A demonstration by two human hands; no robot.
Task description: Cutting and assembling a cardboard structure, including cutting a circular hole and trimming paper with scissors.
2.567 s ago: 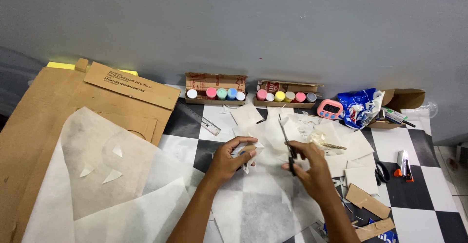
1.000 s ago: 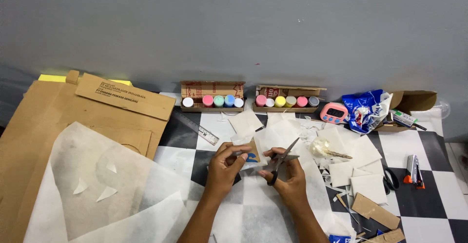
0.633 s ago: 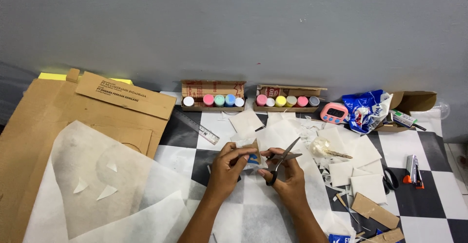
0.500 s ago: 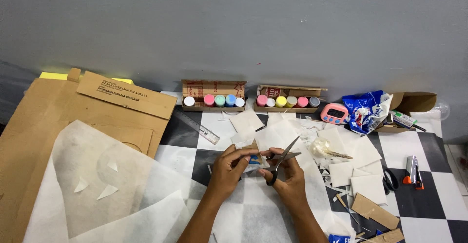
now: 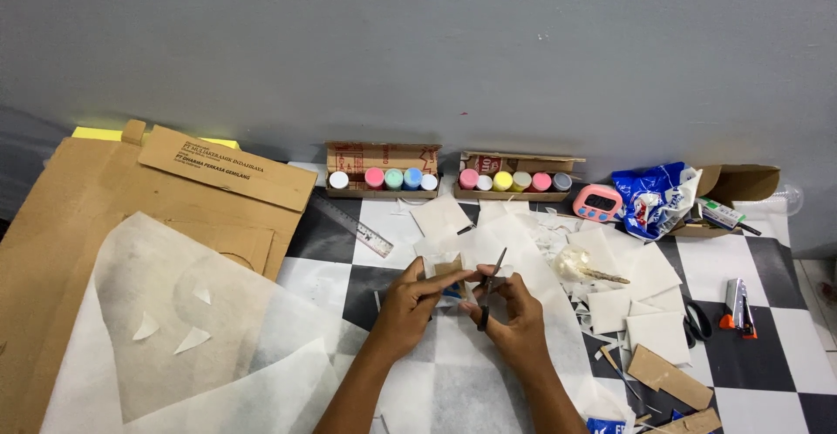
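While the left hand pinches a small paper piece at centre, the right hand grips scissors — blades pointing toward 12 o'clock, just beside it. Farther off, at 12 o'clock, paint pots line cardboard trays — a ruler lies nearer.

Paint pots, a ruler, a pink timer.

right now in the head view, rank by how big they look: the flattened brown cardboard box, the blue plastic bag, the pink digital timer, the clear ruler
1. Flattened brown cardboard box, by far the largest.
2. Crumpled blue plastic bag.
3. Clear plastic ruler: longer than the timer but very thin, so these two are close.
4. Pink digital timer.
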